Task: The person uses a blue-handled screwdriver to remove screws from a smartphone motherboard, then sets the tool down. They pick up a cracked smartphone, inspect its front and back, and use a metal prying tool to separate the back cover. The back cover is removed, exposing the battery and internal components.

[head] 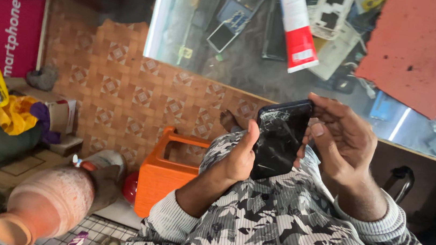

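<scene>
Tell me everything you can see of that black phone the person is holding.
The phone is a slim black slab with rounded corners and a glossy glass face, badly cracked: fine white lines spread across its upper part. Its face is dark. It is held upright, slightly tilted, above the person's patterned shirt. The left hand grips its left edge, thumb along the side; the right hand holds the right edge, fingers curled over the top corner.
</scene>
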A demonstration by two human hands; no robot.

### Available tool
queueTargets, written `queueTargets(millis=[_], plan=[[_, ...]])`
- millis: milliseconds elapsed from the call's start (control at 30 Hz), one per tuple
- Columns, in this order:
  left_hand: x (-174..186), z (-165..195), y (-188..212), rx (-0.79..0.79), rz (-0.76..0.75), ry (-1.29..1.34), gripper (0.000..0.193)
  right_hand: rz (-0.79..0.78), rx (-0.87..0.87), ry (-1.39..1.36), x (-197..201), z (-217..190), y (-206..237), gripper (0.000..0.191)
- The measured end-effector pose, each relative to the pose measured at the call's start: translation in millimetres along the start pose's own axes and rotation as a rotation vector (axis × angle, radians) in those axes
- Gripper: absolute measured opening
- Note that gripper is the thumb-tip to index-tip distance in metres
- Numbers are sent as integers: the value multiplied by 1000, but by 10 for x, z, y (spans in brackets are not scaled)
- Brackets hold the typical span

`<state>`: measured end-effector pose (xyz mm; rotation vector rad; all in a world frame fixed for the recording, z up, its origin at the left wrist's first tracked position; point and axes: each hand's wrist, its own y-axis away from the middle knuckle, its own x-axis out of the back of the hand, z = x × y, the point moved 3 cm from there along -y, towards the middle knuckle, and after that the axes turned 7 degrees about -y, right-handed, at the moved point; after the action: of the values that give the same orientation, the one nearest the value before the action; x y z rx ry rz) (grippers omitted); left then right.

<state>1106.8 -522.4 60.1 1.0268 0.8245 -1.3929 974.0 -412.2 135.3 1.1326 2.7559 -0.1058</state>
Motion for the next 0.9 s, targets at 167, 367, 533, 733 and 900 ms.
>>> queueTargets(millis=[167,367,533,733,900], plan=[[-176,-207,-496,81,-23,233,95,71,-32,-58,636,40,42,41],[-463,-492,-1183,54,12,327,98,207,185,801,1713,227,8,39],[-620,-863,-1695,-4,-4,273,98,326,209,1290,2568,558,-99,66],[-781,-1131,-2068,6,137,279,93,216,199,1186,2902,768,-102,81],[-897,-1069,-2248,16,59,345,93,178,197,1118,2908,660,-126,84]])
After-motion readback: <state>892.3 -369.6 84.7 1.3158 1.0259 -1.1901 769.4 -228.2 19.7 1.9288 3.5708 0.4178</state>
